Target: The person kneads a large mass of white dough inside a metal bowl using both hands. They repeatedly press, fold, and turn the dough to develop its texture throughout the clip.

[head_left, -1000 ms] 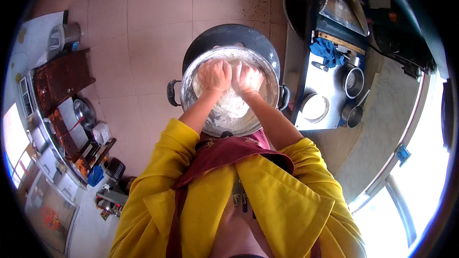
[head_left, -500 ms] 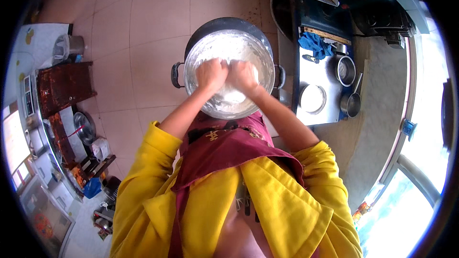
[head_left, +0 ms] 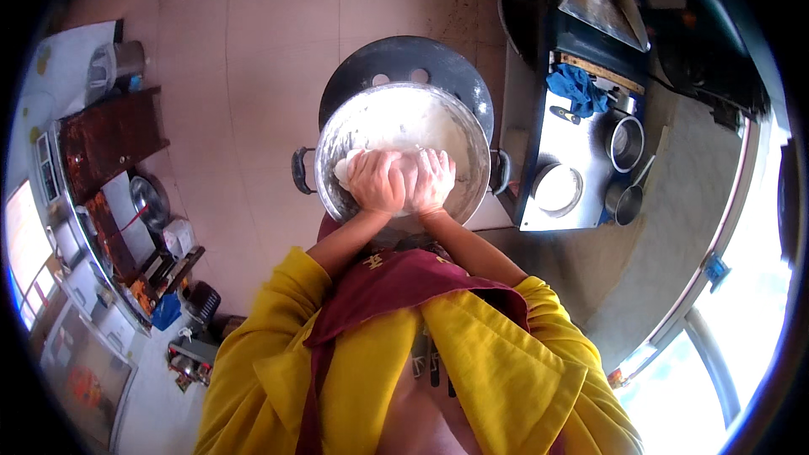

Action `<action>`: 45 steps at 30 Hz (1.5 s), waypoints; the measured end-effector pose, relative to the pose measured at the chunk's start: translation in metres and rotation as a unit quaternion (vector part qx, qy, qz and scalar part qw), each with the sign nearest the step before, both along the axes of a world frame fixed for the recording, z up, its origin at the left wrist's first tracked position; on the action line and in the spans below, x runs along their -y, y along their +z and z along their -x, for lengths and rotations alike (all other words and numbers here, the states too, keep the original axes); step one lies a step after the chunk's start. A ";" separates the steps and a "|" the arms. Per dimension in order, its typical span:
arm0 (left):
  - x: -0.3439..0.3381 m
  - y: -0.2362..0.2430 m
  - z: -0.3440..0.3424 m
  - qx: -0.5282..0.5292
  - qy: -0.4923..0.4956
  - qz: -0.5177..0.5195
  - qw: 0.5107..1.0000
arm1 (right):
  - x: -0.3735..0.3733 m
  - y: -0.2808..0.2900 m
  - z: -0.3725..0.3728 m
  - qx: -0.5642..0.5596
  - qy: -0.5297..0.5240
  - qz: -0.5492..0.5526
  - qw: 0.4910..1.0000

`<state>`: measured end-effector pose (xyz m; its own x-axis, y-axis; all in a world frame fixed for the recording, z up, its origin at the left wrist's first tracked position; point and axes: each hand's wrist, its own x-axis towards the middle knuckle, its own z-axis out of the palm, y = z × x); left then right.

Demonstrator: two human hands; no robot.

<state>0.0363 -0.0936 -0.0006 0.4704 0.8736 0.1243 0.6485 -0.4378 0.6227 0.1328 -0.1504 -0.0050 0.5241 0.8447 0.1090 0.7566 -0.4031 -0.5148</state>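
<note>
A large two-handled metal pot point(head_left: 324, 141) stands in front of me. Whitish flour point(head_left: 406, 122) coats its bottom and inner wall. Inside it, my left hand point(head_left: 377, 181) and my right hand point(head_left: 432, 180) lie side by side, pressing on a pale lump of dough point(head_left: 344, 168). Their fingers curl over the far side of the lump and look dusted with flour. Most of the dough is hidden under my palms; some bulges out left of my left hand. Dark loop handles point(head_left: 303, 170) stick out at both sides of the pot, with neither hand on them.
Beneath the pot is a round dark stool point(head_left: 404, 55) with holes in its top. On the right, a metal-topped counter point(head_left: 539, 217) carries a bowl of white powder point(head_left: 557, 189), a saucepan point(head_left: 624, 202), another pot point(head_left: 625, 144) and a blue cloth point(head_left: 578, 89). A brown cabinet point(head_left: 114, 147) stands left.
My hands have gone from closed fists near the pot's middle to pressing with fingers over the dough, nearer to me. The pot appears slightly lower in view, showing more of the stool.
</note>
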 end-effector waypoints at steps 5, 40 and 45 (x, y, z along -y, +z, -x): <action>-0.032 -0.002 -0.015 0.026 -0.051 0.009 0.998 | -0.019 -0.006 -0.022 -0.021 0.033 -0.022 0.999; -0.005 -0.004 -0.002 0.027 -0.016 -0.058 0.998 | -0.007 0.020 0.019 -0.060 -0.092 0.129 0.986; -0.020 -0.011 -0.009 0.044 -0.070 -0.074 0.994 | -0.003 -0.026 0.017 -0.070 -0.138 0.038 0.987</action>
<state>0.0449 -0.0739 -0.0120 0.5684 0.7690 0.2925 0.5197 -0.6112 0.5969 0.1161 -0.1477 -0.0312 0.7404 0.6710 -0.0390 0.5365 -0.6249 -0.5671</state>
